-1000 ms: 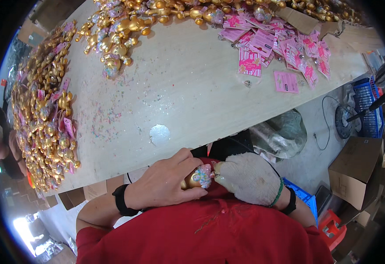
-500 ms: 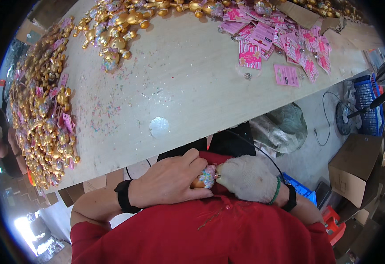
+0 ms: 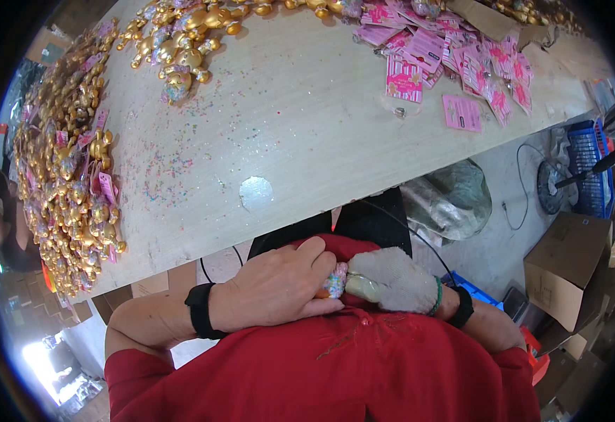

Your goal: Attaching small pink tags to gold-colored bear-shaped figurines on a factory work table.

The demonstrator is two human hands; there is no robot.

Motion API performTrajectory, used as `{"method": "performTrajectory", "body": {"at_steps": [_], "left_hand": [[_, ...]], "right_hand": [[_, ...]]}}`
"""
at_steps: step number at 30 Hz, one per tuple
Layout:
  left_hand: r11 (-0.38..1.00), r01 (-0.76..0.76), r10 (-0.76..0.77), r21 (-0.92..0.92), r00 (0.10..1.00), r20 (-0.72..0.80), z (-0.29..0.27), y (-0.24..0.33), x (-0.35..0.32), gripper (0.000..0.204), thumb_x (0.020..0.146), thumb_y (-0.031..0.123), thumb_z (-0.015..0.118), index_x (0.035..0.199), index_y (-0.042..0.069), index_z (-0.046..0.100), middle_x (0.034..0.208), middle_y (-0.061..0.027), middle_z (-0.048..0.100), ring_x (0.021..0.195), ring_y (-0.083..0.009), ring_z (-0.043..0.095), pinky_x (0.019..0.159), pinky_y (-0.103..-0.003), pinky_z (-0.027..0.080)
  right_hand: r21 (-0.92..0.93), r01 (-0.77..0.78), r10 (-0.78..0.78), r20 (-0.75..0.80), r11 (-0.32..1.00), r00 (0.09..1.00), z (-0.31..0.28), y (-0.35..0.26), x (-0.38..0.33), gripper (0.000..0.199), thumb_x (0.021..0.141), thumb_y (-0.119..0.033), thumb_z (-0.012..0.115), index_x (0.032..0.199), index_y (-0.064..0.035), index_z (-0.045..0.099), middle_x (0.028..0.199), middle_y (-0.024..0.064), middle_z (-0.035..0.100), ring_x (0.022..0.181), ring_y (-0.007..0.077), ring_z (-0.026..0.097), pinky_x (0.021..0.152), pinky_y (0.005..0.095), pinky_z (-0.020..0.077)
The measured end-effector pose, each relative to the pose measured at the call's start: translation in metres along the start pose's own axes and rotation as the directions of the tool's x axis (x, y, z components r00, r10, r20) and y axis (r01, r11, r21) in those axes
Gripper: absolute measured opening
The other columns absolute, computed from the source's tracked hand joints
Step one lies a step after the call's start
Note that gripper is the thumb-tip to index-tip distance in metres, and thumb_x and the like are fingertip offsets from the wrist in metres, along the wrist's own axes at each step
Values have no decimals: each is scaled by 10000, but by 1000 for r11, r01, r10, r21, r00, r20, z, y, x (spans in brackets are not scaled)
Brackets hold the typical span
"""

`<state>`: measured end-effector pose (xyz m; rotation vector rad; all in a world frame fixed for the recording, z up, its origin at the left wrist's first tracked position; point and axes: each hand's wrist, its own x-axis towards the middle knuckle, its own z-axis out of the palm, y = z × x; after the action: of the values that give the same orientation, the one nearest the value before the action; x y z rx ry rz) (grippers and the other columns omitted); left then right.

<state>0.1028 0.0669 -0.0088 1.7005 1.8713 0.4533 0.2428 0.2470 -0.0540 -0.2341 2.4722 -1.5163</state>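
Note:
Close to my red shirt, just off the table's near edge, my left hand (image 3: 272, 287) is bare and wrapped round a gold Christmas ornament (image 3: 335, 283). Pastel sprinkle-like bits coat the part of it that shows; my palm and fingers hide the rest. My right hand (image 3: 394, 283) wears a whitish knit glove. Its fingers are closed at the ornament's right end and cover whatever lies under them.
Gold ornaments (image 3: 75, 190) lie heaped along the table's left side, with more gold ornaments (image 3: 205, 42) at the far edge. Pink cards (image 3: 462, 112) are piled far right. Colored bits (image 3: 181, 151) litter the tabletop (image 3: 307, 148). A cardboard box (image 3: 564, 267) and blue basket (image 3: 588, 169) stand right.
The gloved right hand has turned slightly and closed over the gold end that showed beside it before. The left hand keeps its hold on the ornament. The whole view has shifted a little.

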Motion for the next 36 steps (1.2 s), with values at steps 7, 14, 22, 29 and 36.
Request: {"method": "performTrajectory", "body": {"at_steps": [7,14,22,29,36], "left_hand": [[997,77,-80,-27,988,-132,-16,2,-3,513,768,417,749,1020,29,528,921,-125,491,735,-294,603,621,-374,509],[937,327,-339,-125,758,-557,-64,-23,-47,509,718,292,807,1065,9,564,890,-134,539,705,-290,590,604,-365,501],[691,713,-428,-119,271,-863,-106,-158,-159,439,744,120,770,1122,1,579,866,-104,580,686,-201,588,599,-335,492],[365,834,-48,413,460,-886,-149,-185,-138,481,762,118,734,1198,21,559,1249,-194,551,1130,-395,522,949,-484,430],[992,111,-52,61,793,-607,-114,-74,71,300,779,85,692,1061,14,619,1115,-158,604,1037,-349,586,896,-405,467]], "right_hand": [[119,23,-23,0,993,1000,-37,-13,9,306,834,-277,688,1013,-41,612,812,170,636,775,362,622,668,403,485],[392,-34,135,-232,919,963,-66,-44,23,389,733,-224,788,1046,-49,635,791,83,611,631,190,563,626,305,477],[-89,174,-194,-339,981,920,-56,-37,55,151,819,-147,681,919,-43,641,782,129,618,698,293,611,636,367,492],[-186,105,-158,-296,977,942,-59,-32,52,148,877,-175,616,950,-48,633,817,160,623,748,356,610,656,425,493],[-176,81,-155,-459,981,875,-57,-19,47,137,865,-150,633,959,-52,645,792,153,626,741,350,620,653,410,497]]}}
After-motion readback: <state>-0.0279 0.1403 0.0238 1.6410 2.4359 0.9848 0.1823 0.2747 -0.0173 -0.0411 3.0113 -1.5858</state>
